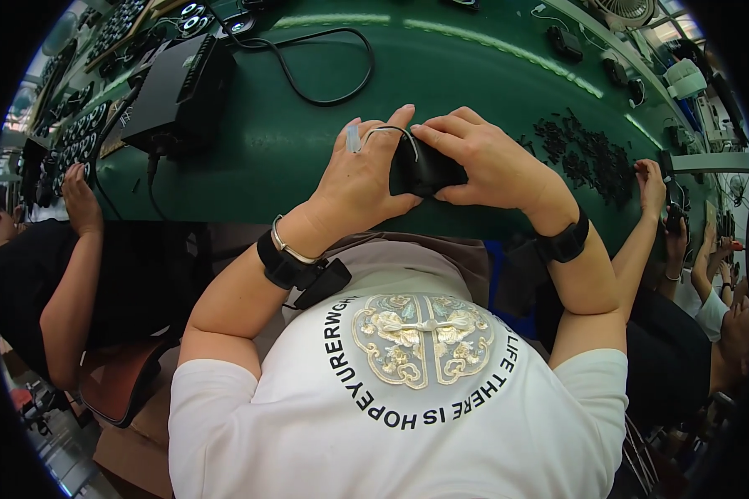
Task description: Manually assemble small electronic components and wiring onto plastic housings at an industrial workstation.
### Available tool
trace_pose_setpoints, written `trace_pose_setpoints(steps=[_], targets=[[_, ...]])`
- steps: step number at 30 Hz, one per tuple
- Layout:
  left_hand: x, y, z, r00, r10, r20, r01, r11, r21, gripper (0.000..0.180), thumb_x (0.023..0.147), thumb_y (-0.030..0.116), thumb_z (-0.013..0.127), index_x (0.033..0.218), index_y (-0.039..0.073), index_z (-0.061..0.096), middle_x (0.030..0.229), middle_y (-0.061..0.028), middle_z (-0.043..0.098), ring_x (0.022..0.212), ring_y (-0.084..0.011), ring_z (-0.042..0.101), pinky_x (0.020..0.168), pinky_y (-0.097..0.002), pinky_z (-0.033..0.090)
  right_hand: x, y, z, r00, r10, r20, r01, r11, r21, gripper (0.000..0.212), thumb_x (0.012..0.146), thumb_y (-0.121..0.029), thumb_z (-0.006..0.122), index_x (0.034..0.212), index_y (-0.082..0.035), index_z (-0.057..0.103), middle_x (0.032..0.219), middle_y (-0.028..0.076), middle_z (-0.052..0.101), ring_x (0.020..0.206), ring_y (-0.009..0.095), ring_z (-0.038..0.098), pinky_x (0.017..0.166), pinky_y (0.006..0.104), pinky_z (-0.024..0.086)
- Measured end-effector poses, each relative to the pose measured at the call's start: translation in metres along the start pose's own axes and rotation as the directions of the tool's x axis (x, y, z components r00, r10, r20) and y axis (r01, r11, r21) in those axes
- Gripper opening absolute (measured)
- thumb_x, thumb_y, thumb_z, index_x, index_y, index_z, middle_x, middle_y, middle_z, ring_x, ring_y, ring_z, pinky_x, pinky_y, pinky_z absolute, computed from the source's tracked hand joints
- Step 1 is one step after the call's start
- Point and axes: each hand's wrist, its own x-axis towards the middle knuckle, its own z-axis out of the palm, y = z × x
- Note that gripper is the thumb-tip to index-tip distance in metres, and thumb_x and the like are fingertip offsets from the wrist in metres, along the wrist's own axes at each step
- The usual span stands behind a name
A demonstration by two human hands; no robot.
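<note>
the left hand covers the nine-o'clock side of the black housing; black parts at two o'clock are too small to identify; the top edge crops a fan toward half past one.

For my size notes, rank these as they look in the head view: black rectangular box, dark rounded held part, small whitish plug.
1. Black rectangular box: largest.
2. Dark rounded held part: visible portion smaller, partly hidden by fingers.
3. Small whitish plug: clearly smallest.

Black casing — between left grip and right grip.
</note>
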Motion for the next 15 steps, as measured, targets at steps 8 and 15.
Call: trace_pose_setpoints(steps=[8,15], targets=[[-0.015,-0.005,0.004,0.975,0.172,-0.139,-0.171,0.985,0.021,0.064,0.071,0.023,0.082,0.127,0.006,0.056,0.120,-0.0159,0.062,0.107,-0.0358,0.058,0.098,-0.0462,0.043,-0.009,-0.010,0.014,0.990,0.089,-0.110,-0.097,0.993,-0.064,0.079,0.062,-0.021,0.081,0.132,0.001,0.053,0.116,0.017,0.058,0.108,0.034,0.054,0.092,0.0413,0.049],[-0.011,0.016,0.002,0.934,0.341,-0.105,-0.305,0.916,0.260,0.050,0.072,0.023,0.081,0.118,0.011,0.066,0.119,-0.0160,0.062,0.106,-0.0346,0.059,0.091,-0.0448,0.046,-0.013,-0.064,0.056,0.819,0.410,-0.401,-0.523,0.821,-0.228,0.080,0.062,-0.032,0.081,0.130,0.002,0.054,0.095,0.013,0.064,0.085,0.029,0.062,0.077,0.0394,0.052]])
